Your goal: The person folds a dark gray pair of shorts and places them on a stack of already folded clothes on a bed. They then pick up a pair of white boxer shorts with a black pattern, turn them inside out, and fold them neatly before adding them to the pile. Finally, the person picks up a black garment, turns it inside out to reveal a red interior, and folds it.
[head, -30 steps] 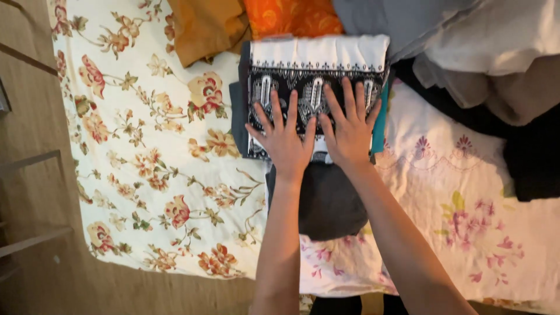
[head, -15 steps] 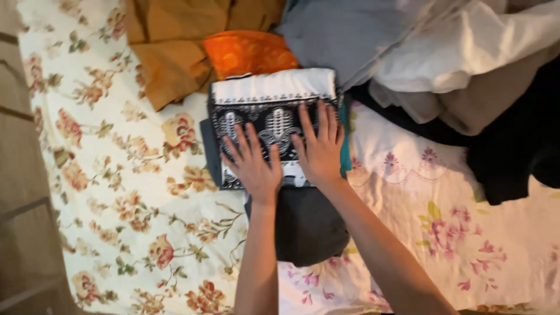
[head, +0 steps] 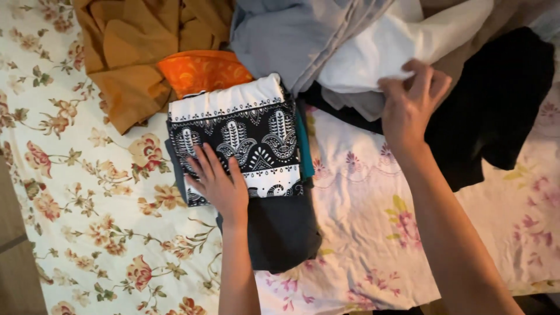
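Note:
A folded black-and-white patterned cloth (head: 245,131) lies on top of a stack of folded clothes, with a dark grey folded garment (head: 283,230) under it. My left hand (head: 219,184) rests flat on the patterned cloth's near left corner, fingers spread. My right hand (head: 411,102) has reached to the right and pinches the edge of a white cloth (head: 373,58) in the heap of loose clothes.
Loose clothes lie along the far side: a mustard garment (head: 131,64), an orange patterned cloth (head: 201,70), a grey cloth (head: 277,35) and a black garment (head: 496,105). All rests on flowered sheets (head: 87,192). A wooden floor strip (head: 14,274) shows at the left.
My right hand left the patterned cloth and moved right onto the white cloth. My left hand stayed on the folded stack. The view shifted, showing more of the heap.

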